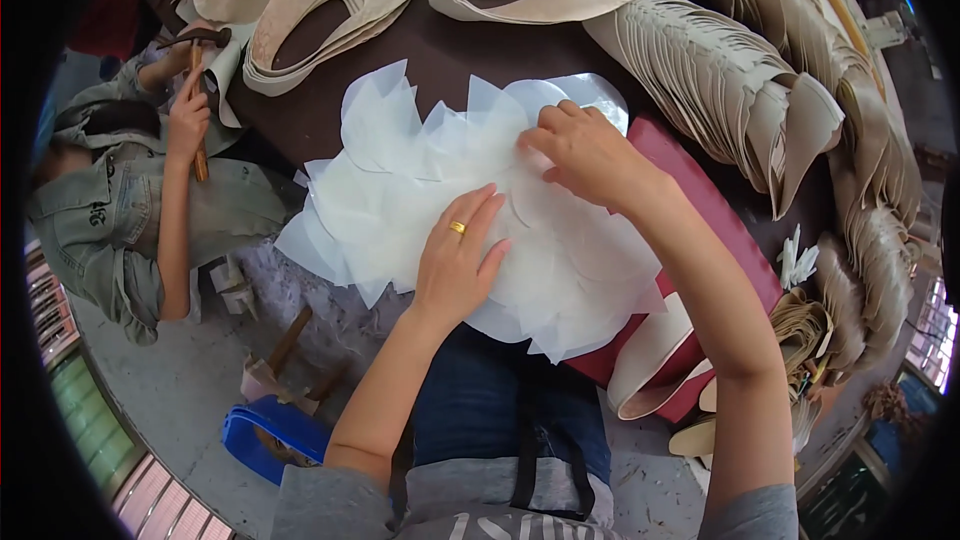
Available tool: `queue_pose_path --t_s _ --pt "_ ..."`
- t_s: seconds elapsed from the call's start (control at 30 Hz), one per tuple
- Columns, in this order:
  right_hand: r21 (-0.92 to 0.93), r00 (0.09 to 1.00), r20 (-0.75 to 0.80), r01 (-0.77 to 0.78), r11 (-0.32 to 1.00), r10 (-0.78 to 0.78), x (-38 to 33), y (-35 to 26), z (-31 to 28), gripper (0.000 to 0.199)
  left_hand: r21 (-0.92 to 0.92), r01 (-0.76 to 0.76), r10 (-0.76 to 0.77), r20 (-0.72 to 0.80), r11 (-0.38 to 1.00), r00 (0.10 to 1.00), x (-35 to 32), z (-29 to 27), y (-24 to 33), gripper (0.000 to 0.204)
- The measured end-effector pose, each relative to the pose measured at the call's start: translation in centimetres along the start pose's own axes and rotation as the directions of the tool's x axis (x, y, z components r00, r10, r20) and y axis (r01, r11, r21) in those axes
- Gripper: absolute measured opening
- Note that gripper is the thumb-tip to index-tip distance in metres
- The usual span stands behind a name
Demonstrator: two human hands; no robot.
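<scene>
A loose heap of thin, translucent white sheet pieces [400, 210] with curved and pointed edges lies spread in front of me, overlapping in many directions. My left hand [458, 252], a gold ring on one finger, rests flat on the middle of the heap with its fingers stretched out. Farther up and to the right, my right hand [585, 155] has its fingers bent down and drawn together at a white sheet. Its fingertips are slightly blurred, and the piece's edge between them is hard to make out.
Stacks of beige curved pieces [335, 10] line the table's [440, 58] far side, with long fanned rows [700, 80] at the right. A dark red panel [735, 230] lies under my right forearm. At left, a co-worker holds a hammer [197, 90]. A blue container [262, 432] stands lower left.
</scene>
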State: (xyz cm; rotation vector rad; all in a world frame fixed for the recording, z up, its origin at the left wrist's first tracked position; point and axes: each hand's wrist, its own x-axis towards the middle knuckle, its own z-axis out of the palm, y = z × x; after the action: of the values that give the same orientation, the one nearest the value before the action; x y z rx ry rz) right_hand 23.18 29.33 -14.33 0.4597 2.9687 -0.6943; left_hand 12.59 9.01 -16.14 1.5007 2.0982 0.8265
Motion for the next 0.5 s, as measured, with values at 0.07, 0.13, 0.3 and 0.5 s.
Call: queue_pose_path --t_s 0.07,0.13,0.3,0.5 --pt "-0.166 0.988 0.148 -0.02 0.986 0.045 0.7 -0.4 -0.5 0.019 0.128 -0.095 0.088 0.06 0.987 0.994 0.2 0.1 -0.9 0.057" --pt "-0.128 0.995 -0.018 0.097 0.987 -0.1 0.0 0.7 0.0 0.015 0.151 -0.076 0.062 0.094 0.986 0.994 0.7 0.4 -0.9 0.06" --pt "-0.063 0.917 -0.39 -0.114 0.991 0.081 -6.9 0.3 -4.1 0.011 0.264 -0.056 -0.005 0.223 0.963 0.975 1.3 -0.2 -1.5 0.068" --pt "0.748 0.19 -0.473 -0.43 0.506 0.861 -24.0 0.8 -9.1 0.01 0.133 -0.077 0.051 0.187 0.988 0.981 4.0 1.3 4.8 0.056"
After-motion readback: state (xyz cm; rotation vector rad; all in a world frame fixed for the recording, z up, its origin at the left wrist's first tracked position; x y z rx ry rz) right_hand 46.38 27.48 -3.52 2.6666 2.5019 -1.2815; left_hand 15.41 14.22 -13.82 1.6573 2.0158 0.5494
